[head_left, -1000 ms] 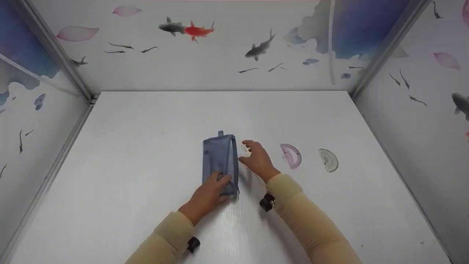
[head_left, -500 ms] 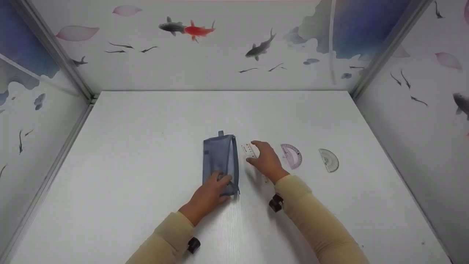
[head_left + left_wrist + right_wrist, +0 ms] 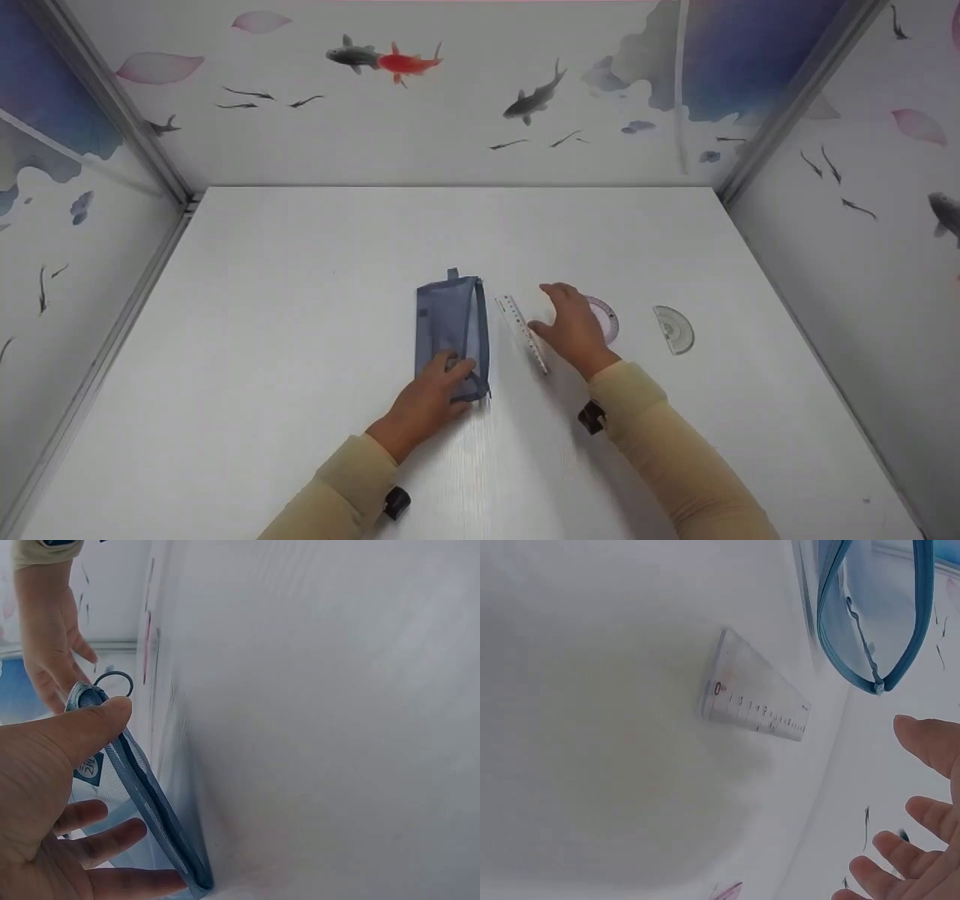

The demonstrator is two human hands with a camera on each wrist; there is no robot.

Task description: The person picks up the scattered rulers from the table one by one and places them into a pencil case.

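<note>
A blue mesh zip pouch (image 3: 450, 315) lies lengthwise near the middle of the table, its zipper side to the right. My left hand (image 3: 424, 401) grips its near end, thumb pressed at the zipper corner (image 3: 97, 701) in the left wrist view. From the right wrist view the pouch's mouth (image 3: 922, 607) gapes. Just right of it a clear ruler (image 3: 523, 334) with printed marks lies slanted. My right hand (image 3: 576, 330) hovers between that ruler and a pink half-round protractor (image 3: 609, 319), fingers spread and holding nothing. The hand partly covers the protractor.
Farther right lies a clear protractor (image 3: 684, 330). The white table (image 3: 300, 240) is enclosed by panels printed with fish (image 3: 405, 62) at the back and sides. A dark wrist camera (image 3: 592, 417) hangs below my right sleeve.
My right hand has moved right, away from the pouch, leaving the ruler uncovered on the table and now overlapping the pink protractor. My left hand and the pouch have stayed put.
</note>
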